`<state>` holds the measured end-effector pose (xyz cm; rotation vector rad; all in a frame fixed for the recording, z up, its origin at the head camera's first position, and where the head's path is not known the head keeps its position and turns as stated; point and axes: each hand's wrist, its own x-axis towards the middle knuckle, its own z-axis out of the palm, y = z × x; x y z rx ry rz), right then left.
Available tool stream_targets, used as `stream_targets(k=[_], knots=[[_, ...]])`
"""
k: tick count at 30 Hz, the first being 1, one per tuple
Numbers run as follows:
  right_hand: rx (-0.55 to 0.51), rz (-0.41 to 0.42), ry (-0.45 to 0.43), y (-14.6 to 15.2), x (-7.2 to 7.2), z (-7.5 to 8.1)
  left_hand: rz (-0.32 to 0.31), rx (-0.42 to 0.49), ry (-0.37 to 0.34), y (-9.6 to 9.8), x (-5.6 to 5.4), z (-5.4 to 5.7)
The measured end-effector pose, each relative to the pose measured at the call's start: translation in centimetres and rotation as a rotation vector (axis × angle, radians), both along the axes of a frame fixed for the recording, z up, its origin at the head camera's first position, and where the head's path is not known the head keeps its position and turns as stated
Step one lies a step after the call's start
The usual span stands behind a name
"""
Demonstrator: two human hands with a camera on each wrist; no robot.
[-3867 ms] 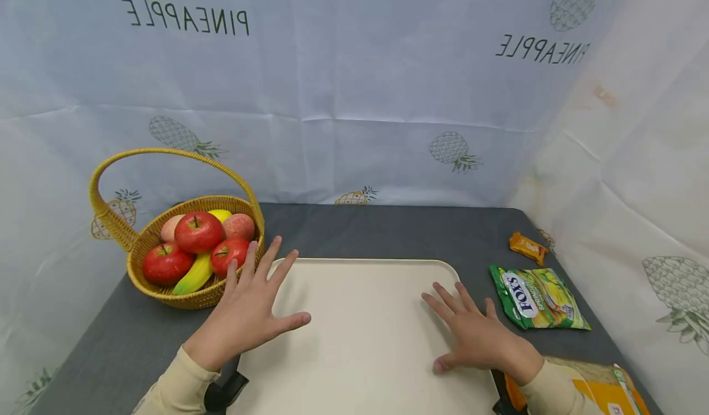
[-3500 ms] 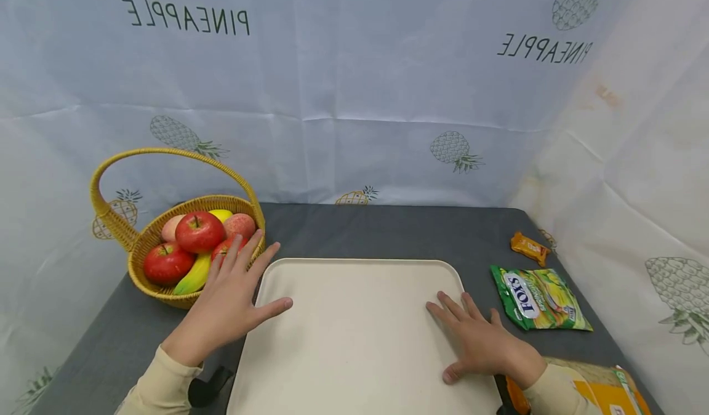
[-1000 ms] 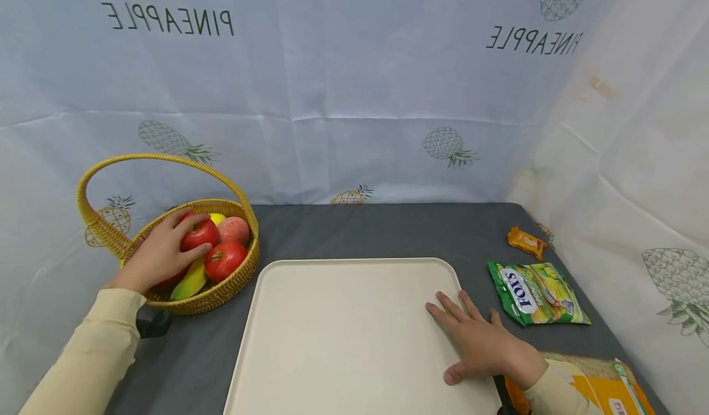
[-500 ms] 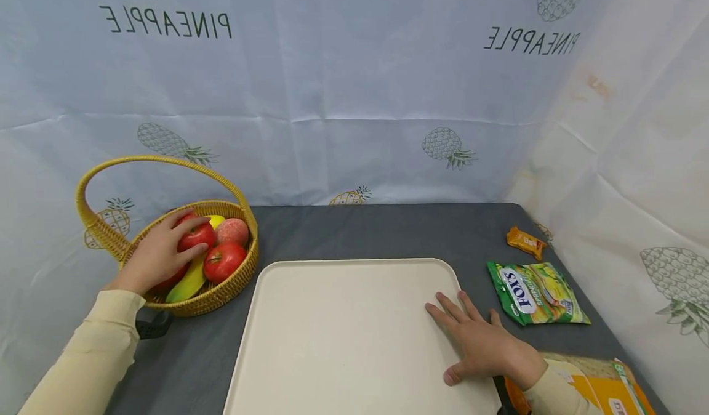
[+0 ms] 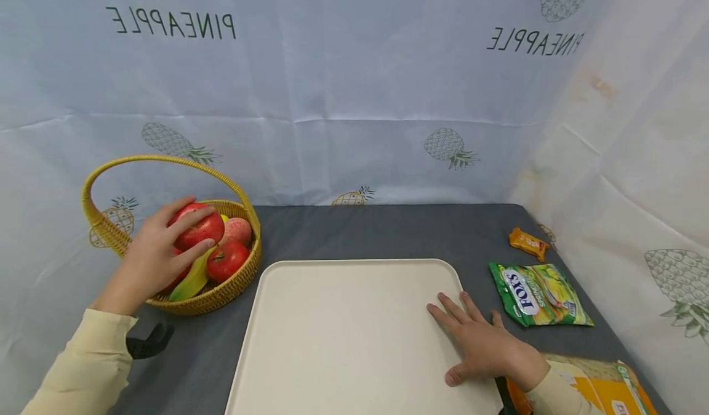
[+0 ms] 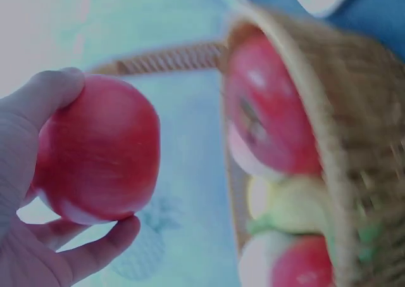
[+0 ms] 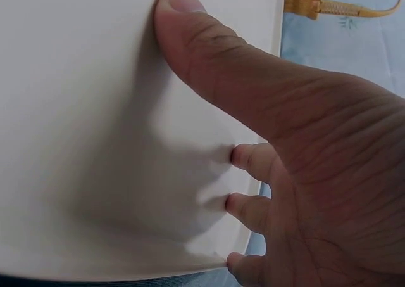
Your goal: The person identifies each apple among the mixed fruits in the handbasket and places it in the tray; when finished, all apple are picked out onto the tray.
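Observation:
My left hand [image 5: 152, 255] grips a red apple [image 5: 198, 226] between thumb and fingers, raised over the wicker basket [image 5: 221, 295]. In the left wrist view the held apple [image 6: 104, 151] hangs apart from the basket's rim, and more fruit shows inside. Another red apple [image 5: 228, 261], a yellow-green banana [image 5: 192, 279] and a pinkish peach [image 5: 238, 230] lie in the basket. My right hand [image 5: 482, 344] is spread over the right side of a cream tray [image 5: 343, 341]. In the right wrist view its thumb and fingertips [image 7: 243, 154] rest at the tray's surface.
Right of the tray lie a green FOX'S candy bag [image 5: 540, 295] and a small orange packet [image 5: 528, 244]. A yellow-orange bag [image 5: 598, 384] sits partly behind the right wrist. The basket's tall handle [image 5: 166, 158] arches behind the left hand. A pineapple-print curtain [image 5: 360, 82] borders the grey table [image 5: 382, 230].
My left hand moved from above the tray's left edge to the basket, took hold of the top apple and lifted it slightly. The right hand stays at the tray.

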<state>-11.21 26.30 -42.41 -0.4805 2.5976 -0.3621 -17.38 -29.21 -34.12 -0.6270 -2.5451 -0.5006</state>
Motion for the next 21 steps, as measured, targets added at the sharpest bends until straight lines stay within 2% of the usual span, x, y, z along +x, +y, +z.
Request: stream_targets(k=[4, 7, 11, 16, 21], knots=[[-0.003, -0.005, -0.003, -0.1, -0.1, 0.1, -0.086, 0.039, 0.049, 1.9, 1.4, 0.7], [-0.003, -0.009, -0.004, -0.1, 0.0, 0.0, -0.151, 0.054, 0.066, 3.3, 2.4, 0.5], [-0.003, -0.011, -0.008, -0.1, 0.1, 0.1, -0.239, 0.064, 0.047, 5.3, 3.5, -1.2], [-0.006, -0.009, -0.006, 0.0, 0.2, 0.1, -0.317, 0.052, -0.041, 7.6, 4.8, -4.0], [0.005, -0.002, 0.011, -0.2, 0.0, 0.0, -0.387, 0.076, -0.135, 8.9, 5.9, -6.3]])
